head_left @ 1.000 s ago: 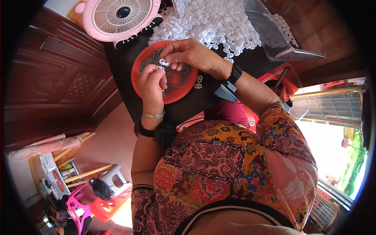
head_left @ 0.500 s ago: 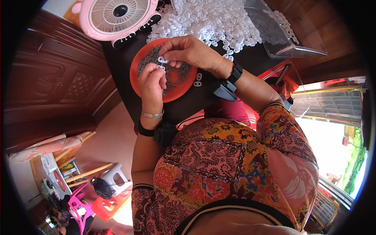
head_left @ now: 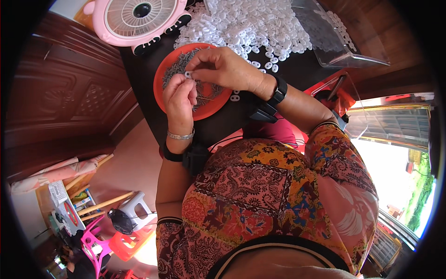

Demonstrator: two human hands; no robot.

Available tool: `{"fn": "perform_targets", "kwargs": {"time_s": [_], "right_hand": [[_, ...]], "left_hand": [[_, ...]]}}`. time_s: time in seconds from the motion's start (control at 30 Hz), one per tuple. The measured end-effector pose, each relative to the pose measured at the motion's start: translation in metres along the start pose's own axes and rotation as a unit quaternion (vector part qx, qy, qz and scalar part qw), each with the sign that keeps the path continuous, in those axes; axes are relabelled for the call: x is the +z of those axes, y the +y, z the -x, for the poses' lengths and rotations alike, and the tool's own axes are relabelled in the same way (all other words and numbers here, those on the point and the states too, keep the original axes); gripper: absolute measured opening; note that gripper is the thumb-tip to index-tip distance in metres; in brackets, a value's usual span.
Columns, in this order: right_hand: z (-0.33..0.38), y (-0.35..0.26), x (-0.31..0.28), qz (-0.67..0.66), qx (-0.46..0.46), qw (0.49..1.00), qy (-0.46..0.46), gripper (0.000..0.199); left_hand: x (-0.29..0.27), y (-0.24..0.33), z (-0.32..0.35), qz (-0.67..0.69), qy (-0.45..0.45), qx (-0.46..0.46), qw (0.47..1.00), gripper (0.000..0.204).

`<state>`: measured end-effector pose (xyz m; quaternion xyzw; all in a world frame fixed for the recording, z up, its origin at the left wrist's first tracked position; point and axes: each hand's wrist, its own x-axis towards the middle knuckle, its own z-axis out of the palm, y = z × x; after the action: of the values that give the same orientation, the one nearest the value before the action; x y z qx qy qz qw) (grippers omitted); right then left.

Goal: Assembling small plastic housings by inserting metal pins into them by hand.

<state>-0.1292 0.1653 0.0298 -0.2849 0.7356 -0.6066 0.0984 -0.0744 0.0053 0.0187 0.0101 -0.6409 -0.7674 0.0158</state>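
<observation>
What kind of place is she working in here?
Probably a home used for piecework: a carved wooden door, a pink desk fan, and a heap of small white plastic parts on a dark table.

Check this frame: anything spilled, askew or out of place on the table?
Mostly tidy. A few white plastic pieces lie apart from the big white pile, loose on the dark table beside the orange dish. Both hands, left hand and right hand, pinch one small white piece over the dish. Nothing looks damaged.
</observation>
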Motion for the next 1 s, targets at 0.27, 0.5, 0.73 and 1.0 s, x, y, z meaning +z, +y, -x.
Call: {"fn": "perform_targets", "kwargs": {"time_s": [0.27, 0.5, 0.73, 1.0], "right_hand": [[0.002, -0.004, 0.007, 0.154, -0.143, 0.977, 0.041, 0.029], [0.003, -0.004, 0.01, 0.191, -0.205, 0.959, 0.051, 0.03], [0.004, 0.0, 0.016, 0.239, -0.228, 0.941, 0.069, 0.03], [0.008, -0.005, 0.016, 0.251, -0.218, 0.941, 0.058, 0.024]], "left_hand": [[0.001, 0.002, -0.001, 0.031, 0.03, -0.046, 0.998, 0.017], [-0.001, -0.001, -0.003, 0.041, 0.019, -0.026, 0.999, 0.02], [0.002, -0.003, -0.001, 0.006, 0.044, -0.015, 0.999, 0.021], [0.002, -0.002, 0.0, 0.009, 0.031, 0.004, 0.999, 0.023]]}}
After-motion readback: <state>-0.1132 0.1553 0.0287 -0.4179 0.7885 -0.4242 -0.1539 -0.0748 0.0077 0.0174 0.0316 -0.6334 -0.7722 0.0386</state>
